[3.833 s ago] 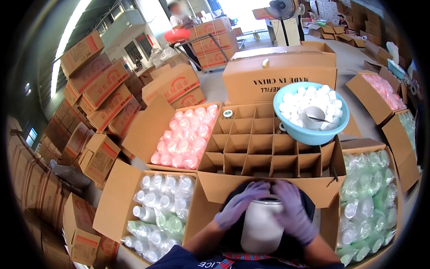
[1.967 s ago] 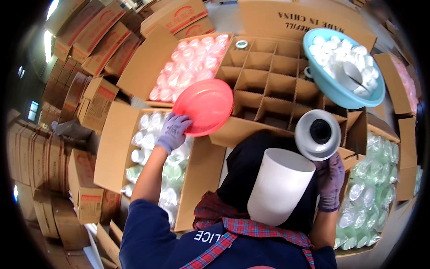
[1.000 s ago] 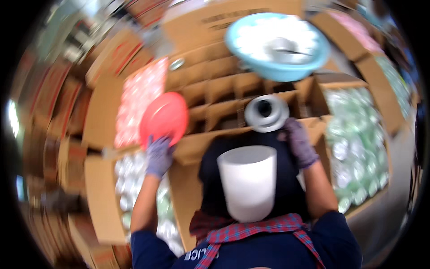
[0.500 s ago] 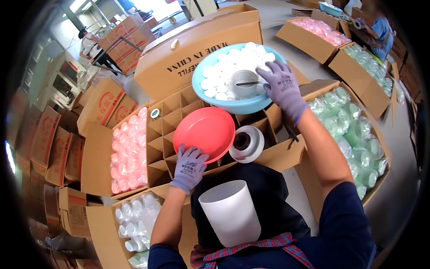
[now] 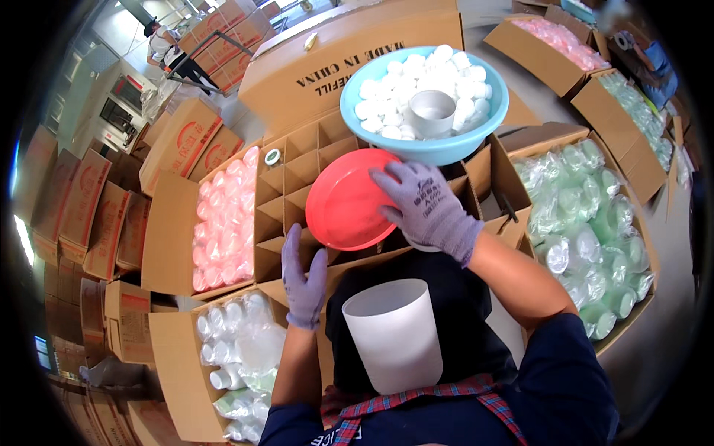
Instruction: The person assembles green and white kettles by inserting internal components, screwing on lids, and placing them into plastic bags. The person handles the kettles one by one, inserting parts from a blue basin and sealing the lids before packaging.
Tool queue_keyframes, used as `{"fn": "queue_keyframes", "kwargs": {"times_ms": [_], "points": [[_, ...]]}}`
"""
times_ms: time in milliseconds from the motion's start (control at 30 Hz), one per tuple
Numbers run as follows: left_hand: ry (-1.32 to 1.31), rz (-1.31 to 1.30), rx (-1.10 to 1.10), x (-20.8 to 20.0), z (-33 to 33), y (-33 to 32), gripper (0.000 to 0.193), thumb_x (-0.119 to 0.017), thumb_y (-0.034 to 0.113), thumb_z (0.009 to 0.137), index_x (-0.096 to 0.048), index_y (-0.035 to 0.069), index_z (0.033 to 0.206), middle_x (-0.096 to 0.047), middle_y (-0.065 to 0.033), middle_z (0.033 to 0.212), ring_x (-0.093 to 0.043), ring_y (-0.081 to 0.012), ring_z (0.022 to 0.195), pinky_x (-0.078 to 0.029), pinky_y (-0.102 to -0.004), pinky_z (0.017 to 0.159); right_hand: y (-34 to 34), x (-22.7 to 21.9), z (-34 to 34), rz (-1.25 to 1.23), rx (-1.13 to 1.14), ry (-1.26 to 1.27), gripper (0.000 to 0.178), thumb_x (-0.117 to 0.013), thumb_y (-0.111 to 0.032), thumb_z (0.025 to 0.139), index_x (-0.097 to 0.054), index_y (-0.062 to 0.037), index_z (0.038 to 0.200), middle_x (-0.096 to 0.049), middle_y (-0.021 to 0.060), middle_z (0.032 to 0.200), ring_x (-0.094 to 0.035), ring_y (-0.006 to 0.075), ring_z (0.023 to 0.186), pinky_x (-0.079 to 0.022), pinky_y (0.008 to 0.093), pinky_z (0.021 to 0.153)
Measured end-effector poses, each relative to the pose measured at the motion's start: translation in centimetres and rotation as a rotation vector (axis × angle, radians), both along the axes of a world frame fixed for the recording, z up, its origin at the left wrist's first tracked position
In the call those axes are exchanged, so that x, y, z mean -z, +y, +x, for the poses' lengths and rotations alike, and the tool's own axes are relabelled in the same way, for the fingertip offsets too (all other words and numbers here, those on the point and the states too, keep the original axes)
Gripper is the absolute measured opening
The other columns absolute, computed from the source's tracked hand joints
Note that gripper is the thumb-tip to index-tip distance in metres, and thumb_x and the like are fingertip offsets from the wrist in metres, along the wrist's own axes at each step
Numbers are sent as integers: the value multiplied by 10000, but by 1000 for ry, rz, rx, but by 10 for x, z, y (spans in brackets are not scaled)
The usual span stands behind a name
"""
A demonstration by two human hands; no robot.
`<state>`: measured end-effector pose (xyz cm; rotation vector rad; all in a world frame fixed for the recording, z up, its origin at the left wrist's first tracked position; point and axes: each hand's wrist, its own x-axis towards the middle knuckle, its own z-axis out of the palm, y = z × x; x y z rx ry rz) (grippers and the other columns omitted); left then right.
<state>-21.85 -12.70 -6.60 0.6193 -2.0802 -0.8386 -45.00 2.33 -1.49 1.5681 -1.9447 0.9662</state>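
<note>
My left hand point(image 5: 303, 279), in a grey-lavender knit glove, is raised just left of a round red dish point(image 5: 346, 201). Its thumb and fingers are apart with nothing between them. Over the dish's right side reaches my gloved right hand point(image 5: 431, 201), fingers spread and fingertips inside the rim; I see nothing in it. Beneath that hand, most of a white round holder is hidden. Behind the dish stands a light-blue basin point(image 5: 480, 149) full of small white caps point(image 5: 416, 82), with a silvery cup point(image 5: 432, 115) set among them. A white open cylinder point(image 5: 398, 338) rests at my lap.
Cardboard dividers point(image 5: 294, 182) lie under the dish and basin. Open cartons hold pink wrapped pieces point(image 5: 223, 223) at left, white bottles point(image 5: 230, 327) at lower left and green wrapped pieces point(image 5: 587, 230) at right. Two other people work farther back, near stacked cartons point(image 5: 223, 37).
My right hand has moved from the basin to the red dish, covering the white holder. My left hand has let go of the dish's rim. The dark thin strip at the cup no longer shows.
</note>
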Motion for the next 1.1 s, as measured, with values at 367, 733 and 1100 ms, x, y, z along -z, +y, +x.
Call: {"fn": "queue_keyframes", "kwargs": {"times_ms": [367,733,1100], "points": [[-10,98,644,-23,37,66,253,-715,85,745,-655,-3,975,-668,-223,1206,-632,-410,1133,-415,-534,1086,25,-37,-91,-65,383,-199,262,-684,-297,872,-712,-77,1011,-686,154,1055,-653,365,996,-522,459,871],[85,185,534,-21,43,84,365,-549,-18,741,-647,-62,1090,-620,-266,1242,-602,-400,1146,-450,-486,1037,147,103,-78,305,405,-507,295,-646,-174,893,-699,-90,1170,-673,207,985,-643,386,980,-529,487,848],[114,227,453,-10,55,84,370,-558,9,845,-644,-54,1200,-583,-248,1338,-558,-371,1265,-408,-426,1092,15,7,1,-128,-172,-1122,228,-633,-120,975,-693,-11,1166,-688,63,759,-637,94,620,-536,274,587]]}}
